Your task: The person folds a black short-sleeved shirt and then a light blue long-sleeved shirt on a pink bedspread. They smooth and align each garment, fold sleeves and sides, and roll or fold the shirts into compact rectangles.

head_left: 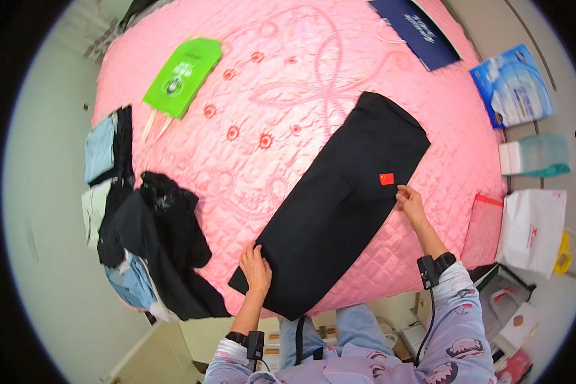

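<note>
A black garment, folded into a long flat strip, lies slantwise across the pink quilted bedspread. Near its upper right end sits a small red patch. My left hand rests on the garment's lower left edge, fingers stretched out over the cloth. At the right-hand edge, just below the patch, my right hand has its fingers bent together on the border of the cloth. The exact hold of the right fingertips is hard to make out.
Left on the bed are a heap of dark clothes and folded light-blue clothing. Farther off lie a green paper bag and a dark blue bag. Along the right stand a blue-and-white package, a teal-and-clear container and a white bag.
</note>
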The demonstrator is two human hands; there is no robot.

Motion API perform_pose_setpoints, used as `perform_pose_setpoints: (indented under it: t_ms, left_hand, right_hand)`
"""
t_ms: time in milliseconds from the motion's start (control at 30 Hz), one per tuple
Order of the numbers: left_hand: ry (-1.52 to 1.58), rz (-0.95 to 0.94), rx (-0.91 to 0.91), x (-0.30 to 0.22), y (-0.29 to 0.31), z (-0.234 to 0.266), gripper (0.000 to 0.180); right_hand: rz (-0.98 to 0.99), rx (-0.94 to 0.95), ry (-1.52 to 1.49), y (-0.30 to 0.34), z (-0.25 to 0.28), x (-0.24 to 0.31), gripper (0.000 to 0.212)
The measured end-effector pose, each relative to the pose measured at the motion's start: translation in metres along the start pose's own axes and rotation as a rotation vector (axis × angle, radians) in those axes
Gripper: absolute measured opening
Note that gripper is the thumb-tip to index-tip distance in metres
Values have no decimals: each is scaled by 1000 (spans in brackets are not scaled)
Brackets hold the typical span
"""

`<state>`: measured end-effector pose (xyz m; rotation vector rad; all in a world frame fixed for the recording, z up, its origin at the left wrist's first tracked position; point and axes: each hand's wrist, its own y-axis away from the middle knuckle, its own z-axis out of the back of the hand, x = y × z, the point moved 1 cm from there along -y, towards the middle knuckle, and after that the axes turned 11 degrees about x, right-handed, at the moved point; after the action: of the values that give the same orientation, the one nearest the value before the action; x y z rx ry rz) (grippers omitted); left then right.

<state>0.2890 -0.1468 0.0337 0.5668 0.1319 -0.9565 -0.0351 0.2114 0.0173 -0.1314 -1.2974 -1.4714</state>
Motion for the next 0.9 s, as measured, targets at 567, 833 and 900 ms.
perform_pose_setpoints:
  t_ms: [567,833,900]
  left_hand:
    - [164,-801,-60,-316,-377,30,23]
    - [-182,-1035,226,-354,-459,26,16]
    - [-325,-1074,240,-362,-461,35,14]
  right_hand:
    - [-531,62,714,-14,38,-81,133]
    - [-521,82,691,-24,38,-92,136]
    - [-530,97,677,-24,39,-92,136]
